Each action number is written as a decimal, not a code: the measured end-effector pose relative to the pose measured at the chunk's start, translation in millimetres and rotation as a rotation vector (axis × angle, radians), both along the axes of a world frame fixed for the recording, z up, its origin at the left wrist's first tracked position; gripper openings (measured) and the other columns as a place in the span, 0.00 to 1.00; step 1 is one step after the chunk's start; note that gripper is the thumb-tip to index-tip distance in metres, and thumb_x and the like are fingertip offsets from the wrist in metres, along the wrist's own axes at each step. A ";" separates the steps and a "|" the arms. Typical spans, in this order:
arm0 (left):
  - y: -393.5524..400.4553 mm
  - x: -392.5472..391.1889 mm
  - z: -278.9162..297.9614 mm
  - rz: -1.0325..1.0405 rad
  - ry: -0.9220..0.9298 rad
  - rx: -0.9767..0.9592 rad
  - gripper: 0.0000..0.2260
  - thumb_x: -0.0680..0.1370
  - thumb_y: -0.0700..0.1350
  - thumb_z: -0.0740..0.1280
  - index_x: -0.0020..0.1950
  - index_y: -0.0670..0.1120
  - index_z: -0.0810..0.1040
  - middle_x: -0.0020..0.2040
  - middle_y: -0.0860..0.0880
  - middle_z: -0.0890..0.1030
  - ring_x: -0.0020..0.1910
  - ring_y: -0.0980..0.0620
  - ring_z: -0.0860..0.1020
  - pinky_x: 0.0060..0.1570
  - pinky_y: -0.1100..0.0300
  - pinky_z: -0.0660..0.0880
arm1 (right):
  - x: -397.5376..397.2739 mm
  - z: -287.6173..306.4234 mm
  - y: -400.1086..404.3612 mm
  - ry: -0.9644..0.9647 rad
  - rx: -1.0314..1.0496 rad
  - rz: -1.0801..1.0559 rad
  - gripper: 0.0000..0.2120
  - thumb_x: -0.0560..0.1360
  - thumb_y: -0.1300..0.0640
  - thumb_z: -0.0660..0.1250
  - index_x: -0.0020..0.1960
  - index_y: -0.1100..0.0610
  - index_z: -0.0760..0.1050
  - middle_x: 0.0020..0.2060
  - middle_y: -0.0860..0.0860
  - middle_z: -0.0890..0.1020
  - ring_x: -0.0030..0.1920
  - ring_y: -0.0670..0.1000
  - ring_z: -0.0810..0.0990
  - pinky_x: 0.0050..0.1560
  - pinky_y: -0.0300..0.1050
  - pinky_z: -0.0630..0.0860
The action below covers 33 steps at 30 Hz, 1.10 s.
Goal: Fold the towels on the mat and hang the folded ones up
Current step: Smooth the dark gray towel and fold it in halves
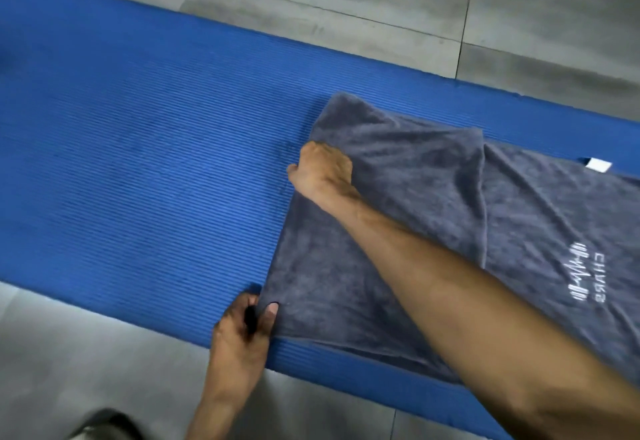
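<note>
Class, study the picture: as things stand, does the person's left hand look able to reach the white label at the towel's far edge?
Probably not right away. The left hand pinches the grey towel's near corner, and the right arm crosses the towel between it and the white label, which lies at the far right edge.

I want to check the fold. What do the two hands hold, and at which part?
Both hold the grey towel by its folded left edge: the left hand pinches the near corner, the right hand grips the far part of that edge.

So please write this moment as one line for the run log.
towel half folded on mat | left hand pinches near corner | right hand grips far edge
</note>
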State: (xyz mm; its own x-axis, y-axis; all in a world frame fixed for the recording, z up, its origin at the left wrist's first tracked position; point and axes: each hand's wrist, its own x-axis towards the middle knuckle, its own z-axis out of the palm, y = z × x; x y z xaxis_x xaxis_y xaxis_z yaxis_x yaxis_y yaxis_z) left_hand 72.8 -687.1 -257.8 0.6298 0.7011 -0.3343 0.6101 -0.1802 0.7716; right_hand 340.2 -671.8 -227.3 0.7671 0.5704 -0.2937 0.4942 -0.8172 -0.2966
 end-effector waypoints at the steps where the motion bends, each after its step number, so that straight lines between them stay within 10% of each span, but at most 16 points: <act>1: 7.1 -3.1 2.8 0.020 -0.027 -0.027 0.09 0.74 0.51 0.70 0.43 0.46 0.76 0.37 0.54 0.81 0.38 0.61 0.78 0.41 0.67 0.71 | -1.4 1.3 6.3 0.038 0.033 -0.009 0.17 0.78 0.48 0.62 0.58 0.58 0.77 0.58 0.55 0.81 0.60 0.57 0.79 0.53 0.49 0.75; 7: 86.3 -37.8 2.9 0.183 -0.001 0.037 0.10 0.75 0.29 0.66 0.55 0.39 0.76 0.47 0.44 0.80 0.39 0.71 0.77 0.44 0.77 0.71 | -17.0 1.3 65.2 0.298 0.251 0.082 0.07 0.79 0.51 0.60 0.44 0.50 0.72 0.51 0.50 0.82 0.55 0.54 0.80 0.54 0.47 0.76; 10: 124.2 -49.1 -0.1 0.205 0.052 0.032 0.13 0.75 0.28 0.66 0.58 0.36 0.75 0.45 0.40 0.80 0.33 0.70 0.77 0.38 0.77 0.72 | -28.1 2.3 69.9 0.343 0.316 0.229 0.08 0.78 0.52 0.62 0.56 0.51 0.73 0.57 0.49 0.80 0.58 0.53 0.76 0.59 0.50 0.74; 15: 131.6 -43.1 19.3 0.037 0.224 0.341 0.14 0.69 0.52 0.66 0.52 0.48 0.74 0.45 0.41 0.78 0.40 0.60 0.79 0.44 0.63 0.76 | -38.0 -2.0 -17.8 0.125 0.553 0.191 0.13 0.75 0.58 0.65 0.60 0.55 0.76 0.58 0.51 0.80 0.58 0.55 0.76 0.59 0.49 0.72; 17: 103.8 -30.0 26.4 -0.082 0.253 0.524 0.18 0.69 0.54 0.60 0.51 0.44 0.75 0.45 0.40 0.78 0.42 0.41 0.78 0.45 0.47 0.76 | -31.1 -13.5 -62.6 -0.024 0.559 0.015 0.14 0.73 0.59 0.65 0.58 0.55 0.77 0.56 0.51 0.80 0.56 0.57 0.77 0.58 0.52 0.73; 20: 18.1 9.8 42.6 -0.344 0.123 0.519 0.13 0.73 0.52 0.60 0.46 0.45 0.77 0.40 0.44 0.79 0.38 0.40 0.77 0.41 0.44 0.76 | 3.2 -22.2 -96.2 -0.142 0.447 -0.317 0.17 0.73 0.56 0.64 0.61 0.54 0.74 0.60 0.53 0.77 0.58 0.59 0.74 0.58 0.55 0.73; 28: -85.5 41.9 20.5 -0.685 0.416 0.651 0.21 0.55 0.50 0.78 0.44 0.47 0.77 0.39 0.47 0.77 0.37 0.44 0.76 0.35 0.50 0.74 | 79.4 -1.4 -69.0 0.507 0.493 -0.506 0.20 0.75 0.52 0.69 0.65 0.54 0.73 0.58 0.53 0.79 0.56 0.53 0.78 0.59 0.50 0.76; 33: -91.6 40.8 30.0 -0.655 0.162 0.688 0.16 0.59 0.47 0.73 0.44 0.48 0.75 0.35 0.49 0.77 0.32 0.47 0.76 0.36 0.55 0.72 | 83.2 7.2 -73.0 0.599 0.819 -0.724 0.08 0.74 0.65 0.69 0.52 0.61 0.80 0.47 0.53 0.80 0.48 0.49 0.78 0.50 0.37 0.77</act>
State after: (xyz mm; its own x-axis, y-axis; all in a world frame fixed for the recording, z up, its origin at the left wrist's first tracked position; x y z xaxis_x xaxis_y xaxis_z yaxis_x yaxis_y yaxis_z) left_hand 113.6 -778.7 -227.8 0.9483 0.3018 -0.0979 0.3172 -0.9045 0.2851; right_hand 423.3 -744.7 -220.1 0.8497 0.2528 -0.4627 -0.3806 -0.3133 -0.8700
